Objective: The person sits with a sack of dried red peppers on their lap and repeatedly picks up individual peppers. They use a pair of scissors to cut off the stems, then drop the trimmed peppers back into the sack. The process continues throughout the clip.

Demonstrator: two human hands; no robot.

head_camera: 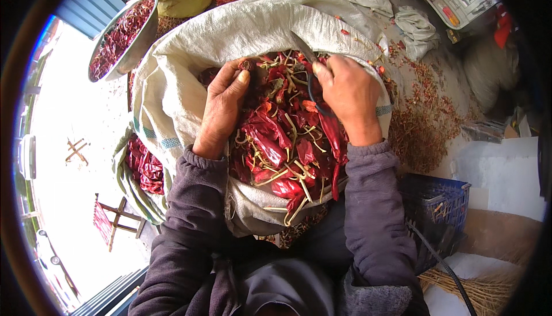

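A white woven sack (241,25) lies open before me, filled with dried red chili peppers (269,141) and pale cut stems. At the upper left of the pile, my left hand (227,94) pinches a dark dried chili pepper (246,64) between thumb and fingers. Opposite it, my right hand (347,92) is closed around scissors (305,48); their blades point up and left, and a dark handle loop hangs below the fingers. The blades are apart from the pepper in my left hand.
At the upper left a metal basin (151,23) holds more chilies. A green sack of chilies (125,182) stands at the left. To the right are scattered stems (420,122), a blue plastic crate (459,199) and a weighing scale (459,1). A black cable (440,258) runs at the lower right.
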